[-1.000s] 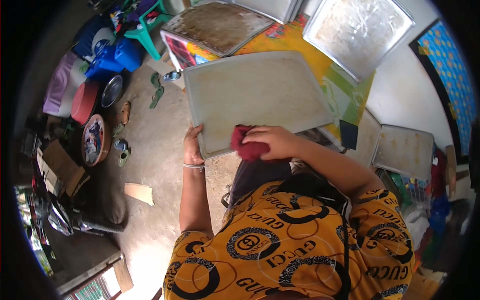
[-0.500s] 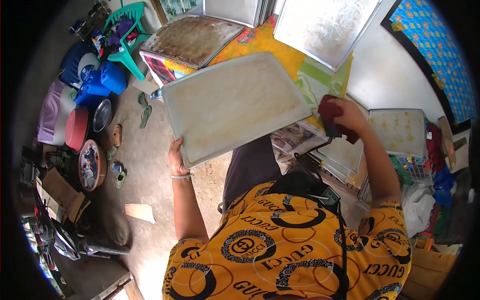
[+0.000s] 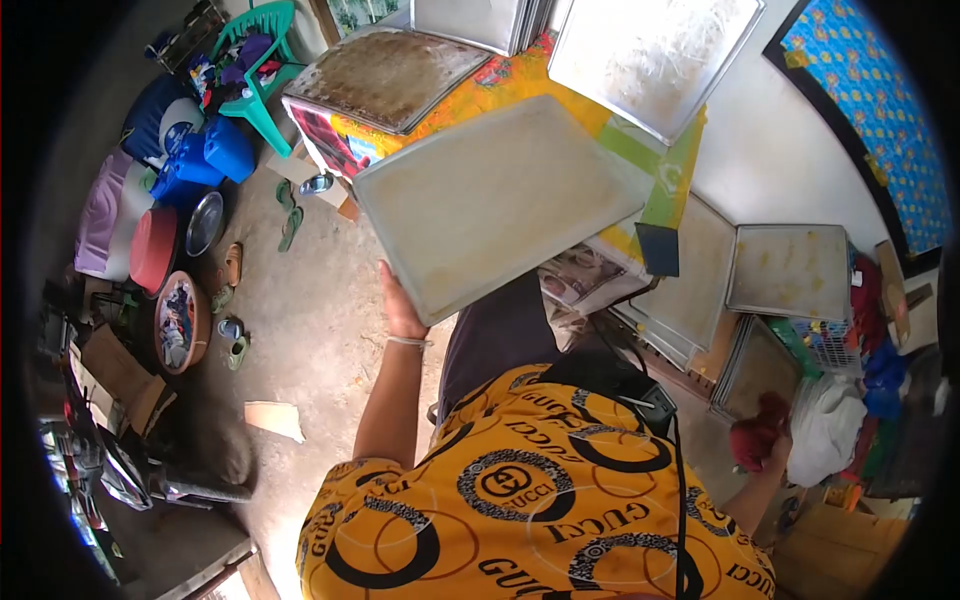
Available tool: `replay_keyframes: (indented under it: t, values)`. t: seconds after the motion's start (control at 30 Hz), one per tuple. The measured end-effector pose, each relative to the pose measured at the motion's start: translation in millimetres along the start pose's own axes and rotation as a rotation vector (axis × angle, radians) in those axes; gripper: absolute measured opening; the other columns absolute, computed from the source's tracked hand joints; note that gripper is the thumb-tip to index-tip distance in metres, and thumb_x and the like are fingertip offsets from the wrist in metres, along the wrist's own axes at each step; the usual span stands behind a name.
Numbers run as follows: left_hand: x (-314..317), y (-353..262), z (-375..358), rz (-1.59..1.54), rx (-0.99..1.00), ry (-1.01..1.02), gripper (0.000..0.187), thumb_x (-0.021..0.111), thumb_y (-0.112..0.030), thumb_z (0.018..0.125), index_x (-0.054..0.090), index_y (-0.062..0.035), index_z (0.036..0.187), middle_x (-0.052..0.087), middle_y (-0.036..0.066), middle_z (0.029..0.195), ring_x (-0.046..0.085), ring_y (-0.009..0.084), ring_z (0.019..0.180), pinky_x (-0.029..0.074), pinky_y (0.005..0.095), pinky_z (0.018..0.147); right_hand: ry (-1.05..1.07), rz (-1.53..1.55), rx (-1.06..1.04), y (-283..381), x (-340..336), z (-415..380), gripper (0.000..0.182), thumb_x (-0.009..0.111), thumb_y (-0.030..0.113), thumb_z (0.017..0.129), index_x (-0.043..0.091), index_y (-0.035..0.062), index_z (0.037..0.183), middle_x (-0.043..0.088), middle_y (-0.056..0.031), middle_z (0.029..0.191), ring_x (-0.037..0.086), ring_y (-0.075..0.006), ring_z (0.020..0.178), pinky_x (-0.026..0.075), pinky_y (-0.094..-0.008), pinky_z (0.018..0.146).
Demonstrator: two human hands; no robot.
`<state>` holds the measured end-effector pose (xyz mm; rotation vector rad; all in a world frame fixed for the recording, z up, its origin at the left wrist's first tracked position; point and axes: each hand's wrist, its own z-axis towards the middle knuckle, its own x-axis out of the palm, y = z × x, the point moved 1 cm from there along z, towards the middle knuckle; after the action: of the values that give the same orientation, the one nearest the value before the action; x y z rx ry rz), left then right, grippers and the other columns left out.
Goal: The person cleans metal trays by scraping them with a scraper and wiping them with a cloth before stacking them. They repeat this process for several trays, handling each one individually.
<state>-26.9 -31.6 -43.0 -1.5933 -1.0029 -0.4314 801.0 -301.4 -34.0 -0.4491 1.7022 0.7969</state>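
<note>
A large flat metal baking tray (image 3: 500, 205) with a pale, faintly stained surface tilts in front of me. My left hand (image 3: 400, 303) is closed on its lower left edge, with some of the fingers hidden by the tray. The tray's far right part lies over the yellow and green covering of the table. Low on the right, away from the tray, my right hand (image 3: 778, 457) is closed on a bunched dark red cloth (image 3: 758, 432). That cloth hangs beside a white bag (image 3: 827, 430) and in front of a tray leaning low.
A browned tray (image 3: 392, 78) lies on the table, and another tray (image 3: 655, 60) leans on the wall behind. More trays (image 3: 788, 270) stand at the right, near a plastic basket (image 3: 828, 342). Sandals, a basin (image 3: 184, 325) and a green chair (image 3: 262, 85) are at the left.
My right hand has moved with the red cloth from the tray's right side, down and back to the lower right. The tray in my left hand has shifted slightly right.
</note>
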Motion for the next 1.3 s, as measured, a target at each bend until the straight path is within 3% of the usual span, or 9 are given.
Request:
replay_keyframes:
  t: [0.07,0.17,0.27,0.4,0.47,0.6,0.87,1.07,1.3]
  values:
    - [18.2,16.9,6.3,0.055,0.020,-0.059,0.072,0.026,-0.058,0.095,0.035,-0.0004,0.137,0.048,0.015,0.133,0.048,0.0297,0.120,0.038,0.0390,0.102,-0.077,-0.317,0.127,-22.7,0.5,-1.5,0.053,0.066,0.024,0.084,0.049,-0.0043,0.125,0.061,-0.0158,0.113,0.059,-0.0303,0.104,0.044,-0.0377,0.092]
    - [24.9,34.0,17.5,0.044,0.001,-0.012,0.071,0.028,-0.058,0.094,0.035,-0.0018,0.137,0.048,0.016,0.132,0.049,0.0290,0.118,0.039,0.0376,0.101,-0.310,0.453,0.101,-1.9,-12.1,-9.4,0.058,0.068,0.034,0.081,0.051,-0.0065,0.119,0.061,-0.0209,0.111,0.058,-0.0352,0.103,0.044,-0.0412,0.090]
    - [17.9,22.3,7.5,0.032,-0.184,0.128,0.070,0.029,-0.059,0.094,0.030,-0.0077,0.141,0.043,0.017,0.137,0.047,0.0305,0.120,0.038,0.0429,0.100,-0.327,0.089,0.128,64.6,-24.0,-3.9,0.062,0.070,0.041,0.078,0.053,-0.0064,0.115,0.061,-0.0233,0.109,0.058,-0.0375,0.102,0.043,-0.0417,0.090]
    - [-134.9,29.9,27.3,1.455,-0.225,0.290,0.077,0.043,-0.056,0.091,0.015,-0.0120,0.147,0.025,0.019,0.148,0.028,0.0388,0.134,0.029,0.0544,0.103,-0.190,0.435,-0.134,148.8,-38.4,23.9,0.071,0.071,0.043,0.077,0.051,-0.0108,0.118,0.060,-0.0234,0.110,0.057,-0.0368,0.106,0.042,-0.0386,0.094]
    - [-86.2,22.9,-55.6,2.237,-0.420,0.149,0.076,0.049,-0.049,0.091,0.013,-0.0135,0.148,0.019,0.021,0.150,0.018,0.0354,0.139,0.027,0.0505,0.106,-0.212,0.159,-0.137,177.5,-44.5,31.3,0.071,0.072,0.043,0.076,0.051,-0.0105,0.119,0.060,-0.0220,0.113,0.057,-0.0340,0.106,0.042,-0.0370,0.093]
    - [-148.3,72.6,-109.8,0.924,-0.545,0.398,0.083,0.047,-0.053,0.089,0.005,-0.0138,0.148,0.018,0.021,0.150,0.020,0.0370,0.137,0.026,0.0583,0.105,-0.048,0.625,-0.162,189.5,-39.9,52.8,0.065,0.072,0.039,0.077,0.054,-0.0063,0.120,0.060,-0.0173,0.114,0.057,-0.0275,0.104,0.042,-0.0344,0.092]
    - [-139.6,57.0,19.2,1.731,-0.959,1.333,0.099,0.041,-0.075,0.079,0.025,-0.0002,0.142,0.033,0.026,0.142,0.030,0.0342,0.134,0.024,0.0380,0.111,-0.097,0.327,-0.092,141.3,-41.1,79.0,0.058,0.072,0.034,0.078,0.056,-0.0032,0.119,0.060,-0.0146,0.113,0.056,-0.0250,0.103,0.042,-0.0338,0.091]
    - [-120.3,112.0,62.6,1.528,-0.358,0.342,0.084,0.045,-0.058,0.087,0.020,0.0007,0.143,0.024,0.027,0.145,0.018,0.0368,0.138,0.016,0.0392,0.113,-0.210,0.350,-0.140,138.9,-88.8,66.6,0.055,0.070,0.032,0.080,0.055,-0.0039,0.119,0.060,-0.0155,0.114,0.055,-0.0254,0.105,0.040,-0.0337,0.094]
    - [-8.7,32.6,-60.7,1.090,-0.278,0.644,0.075,0.053,-0.045,0.089,0.025,0.0006,0.142,0.031,0.021,0.144,0.015,0.0338,0.140,0.018,0.0418,0.113,-0.203,0.707,-0.340,362.1,-137.3,39.0,0.055,0.068,0.025,0.081,0.050,-0.0003,0.126,0.054,-0.0135,0.124,0.052,-0.0227,0.112,0.040,-0.0353,0.096]
